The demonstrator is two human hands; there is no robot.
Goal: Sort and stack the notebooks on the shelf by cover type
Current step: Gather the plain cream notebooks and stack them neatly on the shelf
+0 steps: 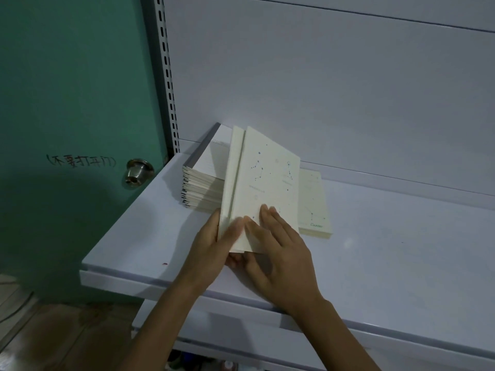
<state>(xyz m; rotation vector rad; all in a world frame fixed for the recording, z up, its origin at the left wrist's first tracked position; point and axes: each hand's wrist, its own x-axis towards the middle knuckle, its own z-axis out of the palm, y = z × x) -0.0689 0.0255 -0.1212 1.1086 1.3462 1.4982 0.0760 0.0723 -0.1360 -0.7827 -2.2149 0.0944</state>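
Notebooks [263, 183] tilt up off the shelf [401, 250], long axis toward 12 o'clock; left hand [214, 245] grips their near corner, right hand [278, 253] lies flat on the cover. Matching pile [314, 202] sits at 2 o'clock, nearer the right hand

The held notebooks [265, 183] hide the left part of the flat stack [314, 202] and the right side of the tall pile [203, 180] by the back left corner of the shelf [401, 250]. The shelf runs off the picture's right edge. The thumb of the left hand [211, 245] is blurry. The tiny words on the front cover are too small to read.
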